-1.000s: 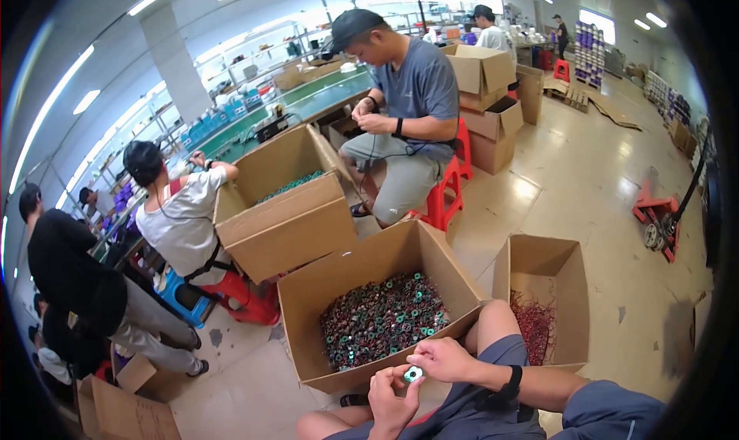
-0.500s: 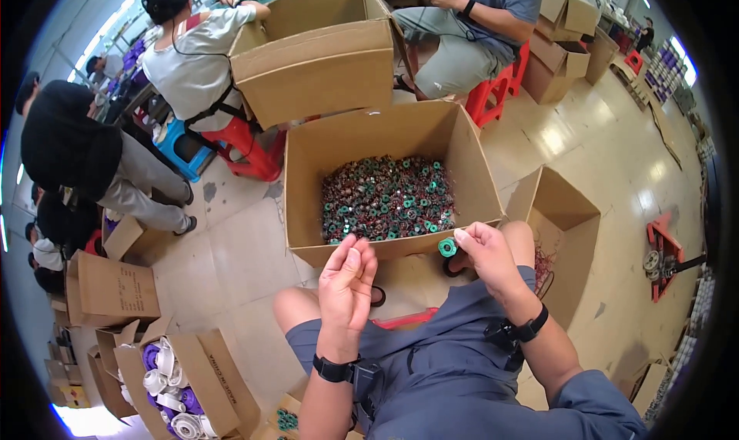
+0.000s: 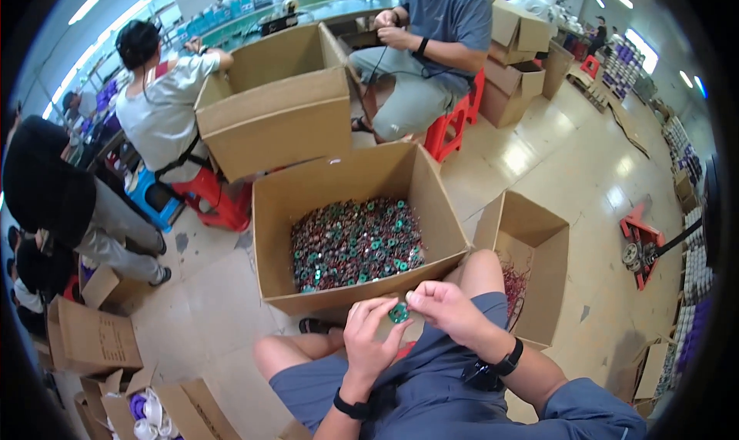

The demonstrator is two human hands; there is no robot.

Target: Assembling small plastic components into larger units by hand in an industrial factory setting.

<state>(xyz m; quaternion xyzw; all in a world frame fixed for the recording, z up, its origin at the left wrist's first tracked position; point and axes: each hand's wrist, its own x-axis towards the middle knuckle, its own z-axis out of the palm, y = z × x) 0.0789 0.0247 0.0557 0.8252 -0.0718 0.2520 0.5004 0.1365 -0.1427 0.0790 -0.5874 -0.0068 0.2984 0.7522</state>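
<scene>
A small green ring-shaped part (image 3: 398, 312) is held between my two hands, over my lap and just in front of the big carton. My left hand (image 3: 369, 341) has its index finger and thumb curled against the part's left side. At the part's upper right edge, my right hand (image 3: 450, 311) is closed in a pinch; its fingertips partly hide that edge. The open carton (image 3: 304, 303) in front of me holds a heap of similar green parts (image 3: 358, 244), mixed with dark and reddish bits. Whether wires hang from the held part is too small to tell.
Right of my knee stands another carton (image 3: 543, 286) with red wires (image 3: 514, 286) inside. Lower left, a carton (image 3: 202, 413) holds white and purple pieces. Two co-workers sit on red stools beyond a large carton (image 3: 277, 128); another person stands left. A red pallet jack (image 3: 641, 244) is at right.
My left hand has come across to the green part, which hung from my right hand's pinch before. Both hands are now together. The whole view has shifted, with the cartons appearing lower and further left.
</scene>
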